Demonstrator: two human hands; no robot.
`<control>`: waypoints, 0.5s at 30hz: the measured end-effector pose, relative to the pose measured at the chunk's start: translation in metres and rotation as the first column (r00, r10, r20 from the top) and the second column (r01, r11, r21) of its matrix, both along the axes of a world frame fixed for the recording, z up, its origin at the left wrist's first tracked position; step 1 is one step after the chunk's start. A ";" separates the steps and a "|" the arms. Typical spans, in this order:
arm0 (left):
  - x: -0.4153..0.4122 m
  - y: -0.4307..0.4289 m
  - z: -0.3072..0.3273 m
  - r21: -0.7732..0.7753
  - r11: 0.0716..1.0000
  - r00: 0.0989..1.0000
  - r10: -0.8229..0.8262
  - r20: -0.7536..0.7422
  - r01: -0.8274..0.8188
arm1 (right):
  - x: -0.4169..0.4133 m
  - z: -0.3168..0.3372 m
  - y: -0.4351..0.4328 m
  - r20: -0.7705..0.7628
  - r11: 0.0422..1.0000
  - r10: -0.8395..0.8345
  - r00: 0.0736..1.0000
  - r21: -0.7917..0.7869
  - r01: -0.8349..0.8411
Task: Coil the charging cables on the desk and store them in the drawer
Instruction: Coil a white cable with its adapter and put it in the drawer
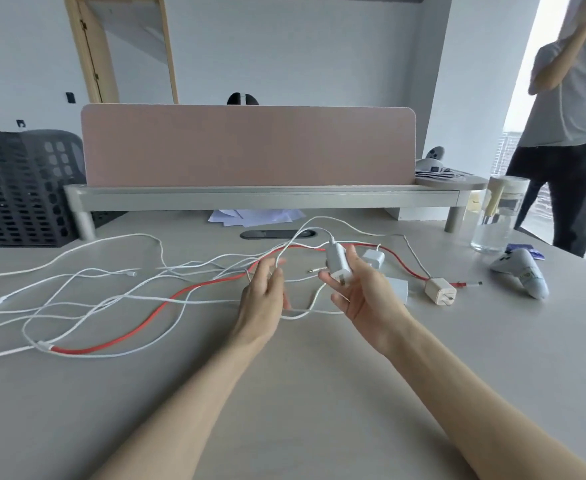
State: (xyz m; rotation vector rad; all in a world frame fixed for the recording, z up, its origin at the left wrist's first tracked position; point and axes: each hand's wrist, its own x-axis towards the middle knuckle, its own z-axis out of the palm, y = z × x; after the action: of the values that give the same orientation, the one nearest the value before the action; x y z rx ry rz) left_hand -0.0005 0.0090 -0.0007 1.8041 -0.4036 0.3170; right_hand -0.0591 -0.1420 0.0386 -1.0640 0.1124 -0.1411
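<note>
Several white charging cables (87, 299) lie tangled over the left and middle of the desk (302, 375), with a red cable (153, 320) winding through them. My right hand (361, 292) holds a white plug adapter (336, 263) above the desk, its cable rising from the top. My left hand (264, 296) pinches that white cable (284, 252) between thumb and fingers. A cream cube charger (440, 291) and another white adapter (374, 258) rest on the desk to the right. No drawer is visible.
A pink divider (246, 145) on a grey shelf (267, 199) closes off the back. A glass jar (497, 216) and a white controller (523, 271) sit at the right. A black mesh chair (21, 188) stands at the left; a person (572, 116) stands at the right.
</note>
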 end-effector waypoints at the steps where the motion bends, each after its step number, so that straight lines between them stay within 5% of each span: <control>1: 0.003 0.002 -0.001 0.060 0.998 1.000 0.005 0.021 -0.006 | 0.002 0.000 -0.002 -0.003 0.998 -0.013 1.000 0.065 0.013; 8: 0.034 0.027 -0.018 0.456 0.869 0.972 0.105 0.208 -0.192 | 0.003 0.003 -0.010 0.038 0.937 -0.073 0.997 0.345 0.056; 13: 0.037 0.031 -0.022 0.564 0.774 0.946 0.135 0.296 -0.287 | 0.006 0.000 -0.009 0.082 0.979 0.034 0.996 0.197 -0.050; 15: 0.028 0.024 -0.015 0.493 0.853 0.958 0.027 0.287 -0.172 | 0.004 -0.001 -0.007 0.088 0.990 0.108 0.990 0.082 -0.115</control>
State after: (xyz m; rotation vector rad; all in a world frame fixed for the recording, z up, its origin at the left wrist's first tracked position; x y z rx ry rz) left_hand 0.0279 0.0327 -0.0153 2.3234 -0.6331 0.5761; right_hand -0.0553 -0.1492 0.0377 -0.9741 -0.0161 -0.0783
